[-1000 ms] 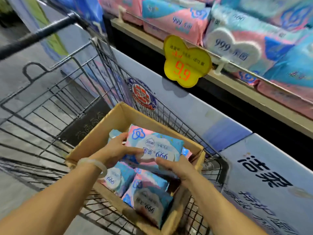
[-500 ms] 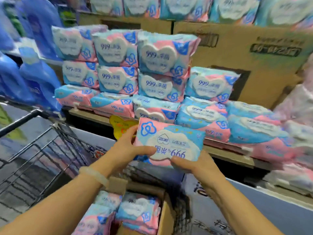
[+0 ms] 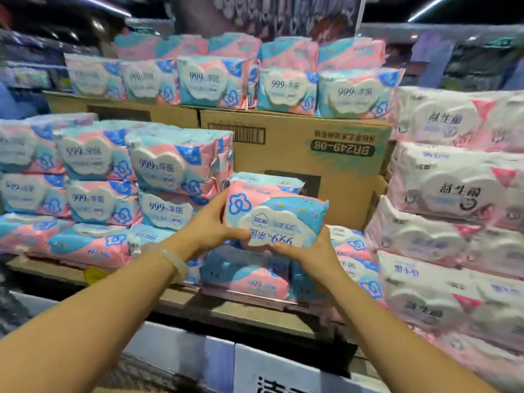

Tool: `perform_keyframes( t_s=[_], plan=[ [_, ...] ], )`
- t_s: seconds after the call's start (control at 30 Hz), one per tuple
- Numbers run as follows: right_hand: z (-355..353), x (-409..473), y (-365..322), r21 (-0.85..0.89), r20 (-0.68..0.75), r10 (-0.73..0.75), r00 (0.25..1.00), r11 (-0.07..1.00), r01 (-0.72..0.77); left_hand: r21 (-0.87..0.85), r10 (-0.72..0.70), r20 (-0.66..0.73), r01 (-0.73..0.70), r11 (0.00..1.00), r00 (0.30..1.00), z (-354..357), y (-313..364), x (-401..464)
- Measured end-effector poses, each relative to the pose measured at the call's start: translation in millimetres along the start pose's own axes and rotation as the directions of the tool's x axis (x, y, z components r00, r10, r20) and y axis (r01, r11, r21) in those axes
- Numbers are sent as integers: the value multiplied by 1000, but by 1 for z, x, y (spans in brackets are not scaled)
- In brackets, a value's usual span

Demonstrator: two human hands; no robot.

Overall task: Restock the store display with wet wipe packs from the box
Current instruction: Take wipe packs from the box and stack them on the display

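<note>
Both grips clamp one wipe pack [image 3: 273, 218]: left hand [image 3: 208, 226] on its left end, right hand [image 3: 307, 252] under its lower right corner. Pack upside down, held between them over stacked packs [image 3: 246, 275] on the shelf [image 3: 181, 296]; cardboard box [image 3: 317, 154] behind.

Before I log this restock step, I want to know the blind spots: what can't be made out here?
- Head view, source box: out of frame, so remaining stock is unknown.
- Held pack: its underside and whether it rests on the packs below, hidden by the left hand and right hand.
- Yellow price tag: its print is blurred.
- White packs at right: cut off by the frame edge; small print blurred.
</note>
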State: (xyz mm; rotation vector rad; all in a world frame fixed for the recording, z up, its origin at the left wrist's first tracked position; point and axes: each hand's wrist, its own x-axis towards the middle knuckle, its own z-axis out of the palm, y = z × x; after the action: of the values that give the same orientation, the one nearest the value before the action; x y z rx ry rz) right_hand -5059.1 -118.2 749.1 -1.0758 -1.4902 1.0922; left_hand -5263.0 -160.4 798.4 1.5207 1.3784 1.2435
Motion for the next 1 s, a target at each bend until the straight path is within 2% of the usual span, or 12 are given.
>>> perform_keyframes(
  t_s=[0.13, 0.23, 0.27, 0.37, 0.43, 0.53, 0.63, 0.7, 0.8, 0.87, 0.93, 1.0],
  plan=[
    [0, 26, 13, -236, 89, 25, 996, 972, -3, 305, -17, -162, 66, 950, 987, 14, -23, 19],
    [-5, 39, 18, -326, 122, 88, 989, 944, -44, 484, 18, -178, 71, 872, 984, 20, -26, 25],
    [-7, 42, 20, -334, 134, 108, 985, 941, -58, 609, 64, -151, 42, 792, 987, 20, -22, 27],
    [-8, 48, 23, -320, 158, 189, 969, 938, -130, 922, 140, -24, -32, 386, 990, 26, -3, 34],
    [-7, 52, 28, -141, 148, 204, 968, 973, -184, 951, 74, 43, -63, 304, 996, 29, 7, 42],
    [-9, 41, 11, 1, 100, 200, 975, 980, -201, 912, 65, 46, -68, 404, 997, 25, 11, 46],
    [-19, 42, -33, -125, 54, 0, 999, 992, 6, 819, 216, -73, -65, 570, 974, 23, 18, 36],
    [-27, 50, -74, -147, 53, -158, 986, 975, 165, 648, 268, -226, -61, 759, 937, 28, 20, 30],
    [-25, 72, -128, -288, 114, -348, 930, 885, 366, 195, 160, -436, -80, 977, 886, 50, 11, 25],
    [-10, 87, -135, -391, 201, -334, 921, 834, 388, 53, 22, -507, 7, 999, 861, 70, 5, 21],
    [8, 92, -115, -490, 288, -255, 923, 789, 370, 73, -118, -537, 185, 980, 836, 80, 0, 16],
    [17, 92, -82, -541, 335, -169, 927, 771, 336, 160, -169, -558, 305, 939, 813, 75, -6, 12]
  ],
)
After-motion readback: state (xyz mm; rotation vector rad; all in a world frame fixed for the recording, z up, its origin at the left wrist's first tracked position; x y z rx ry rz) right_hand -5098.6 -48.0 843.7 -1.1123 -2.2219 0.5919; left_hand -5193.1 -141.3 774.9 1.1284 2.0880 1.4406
